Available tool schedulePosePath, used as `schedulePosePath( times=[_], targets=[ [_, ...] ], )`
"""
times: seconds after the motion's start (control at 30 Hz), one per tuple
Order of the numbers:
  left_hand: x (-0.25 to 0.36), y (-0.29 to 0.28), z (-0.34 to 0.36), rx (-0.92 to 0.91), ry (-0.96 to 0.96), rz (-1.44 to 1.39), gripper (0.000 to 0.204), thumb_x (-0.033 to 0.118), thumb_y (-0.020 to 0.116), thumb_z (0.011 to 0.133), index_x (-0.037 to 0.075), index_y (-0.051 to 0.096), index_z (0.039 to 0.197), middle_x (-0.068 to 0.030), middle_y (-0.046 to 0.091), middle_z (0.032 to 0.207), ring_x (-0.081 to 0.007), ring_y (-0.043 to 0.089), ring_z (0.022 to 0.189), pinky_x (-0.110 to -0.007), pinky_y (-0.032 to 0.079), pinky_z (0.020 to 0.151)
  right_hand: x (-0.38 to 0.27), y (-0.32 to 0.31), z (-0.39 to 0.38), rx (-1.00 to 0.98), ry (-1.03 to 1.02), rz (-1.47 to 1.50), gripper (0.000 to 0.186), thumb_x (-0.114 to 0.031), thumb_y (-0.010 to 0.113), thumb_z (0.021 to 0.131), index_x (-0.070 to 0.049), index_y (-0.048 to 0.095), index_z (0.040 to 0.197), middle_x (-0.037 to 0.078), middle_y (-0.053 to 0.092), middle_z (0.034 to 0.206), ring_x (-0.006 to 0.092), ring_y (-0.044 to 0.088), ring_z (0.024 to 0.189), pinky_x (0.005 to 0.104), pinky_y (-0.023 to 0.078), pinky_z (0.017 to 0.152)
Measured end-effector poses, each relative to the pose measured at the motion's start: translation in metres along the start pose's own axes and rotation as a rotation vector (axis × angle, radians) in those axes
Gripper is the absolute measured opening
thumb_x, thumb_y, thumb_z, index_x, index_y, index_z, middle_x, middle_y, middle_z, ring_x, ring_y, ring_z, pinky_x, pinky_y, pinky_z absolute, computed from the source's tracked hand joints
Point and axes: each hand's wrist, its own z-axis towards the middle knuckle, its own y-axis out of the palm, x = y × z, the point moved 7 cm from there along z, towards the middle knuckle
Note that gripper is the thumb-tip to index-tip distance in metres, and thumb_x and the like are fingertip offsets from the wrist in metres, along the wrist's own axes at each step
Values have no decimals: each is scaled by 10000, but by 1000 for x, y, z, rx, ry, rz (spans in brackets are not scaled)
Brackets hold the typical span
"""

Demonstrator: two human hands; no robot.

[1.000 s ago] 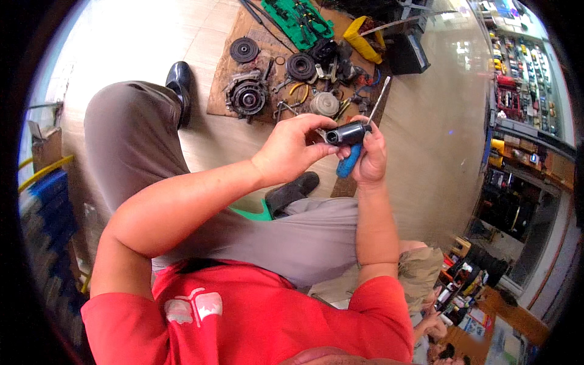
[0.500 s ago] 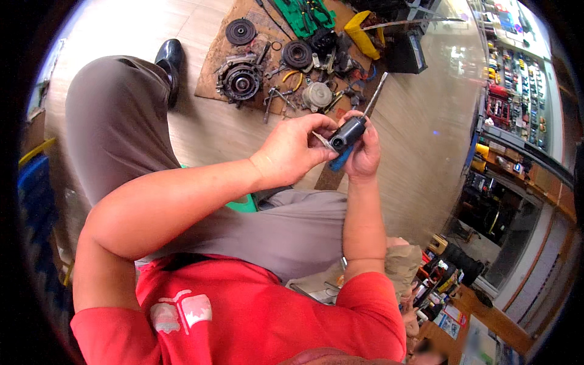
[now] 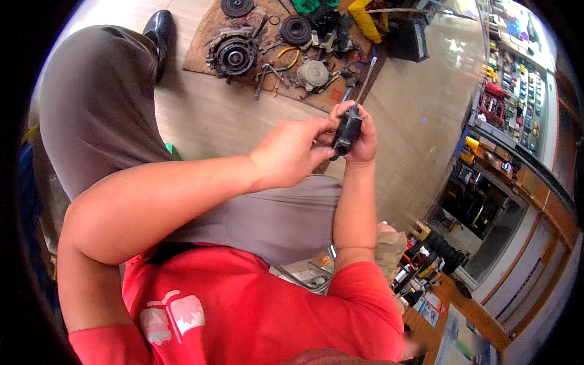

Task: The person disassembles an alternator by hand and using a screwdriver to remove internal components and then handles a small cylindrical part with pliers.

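My right hand (image 3: 363,137) grips a small black cylindrical part (image 3: 347,132), its open end turned toward me. A thin metal shaft (image 3: 367,76), like a screwdriver blade, sticks up from that hand. My left hand (image 3: 291,153) is at the part too, its fingertips pinching the near end. Both hands are raised over my lap, above my grey trousers (image 3: 103,103).
On the floor ahead lies a brown mat (image 3: 207,42) with dismantled machine parts: a round housing (image 3: 231,55), a ribbed disc (image 3: 295,29), a grey round casing (image 3: 314,73), pliers and wires. A black shoe (image 3: 157,29) is at the left. Shelves of goods (image 3: 517,85) line the right.
The view has tilted, so the mat and parts sit higher in the picture. The blue handle seen below the black part earlier is hidden now. Both hands remain on the part.
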Motion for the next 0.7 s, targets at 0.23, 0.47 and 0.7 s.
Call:
schedulePosePath(
  times=[0.23,0.47,0.7],
  targets=[
    [-3,-7,6,45,35,203,401,92,580,914,9,527,1303,-189,675,1064,-315,664,994,-364,521,859,14,-9,9,65,99,69,501,-367,575,872,75,544,1106,146,622,914,186,614,808,260,511,732],
    [-16,-18,20,36,-77,298,464,126,588,904,35,491,1348,-224,664,1077,-382,633,1027,-415,508,870,16,-11,25,148,117,-62,391,-220,487,935,71,547,1188,78,633,925,131,609,800,247,503,737],
    [-31,-11,17,-37,-107,367,507,128,574,913,-3,416,1376,-244,647,1118,-407,611,1058,-443,495,906,11,-13,24,196,163,-285,296,-179,527,937,8,599,1155,4,602,867,69,572,745,215,475,675]
  ],
)
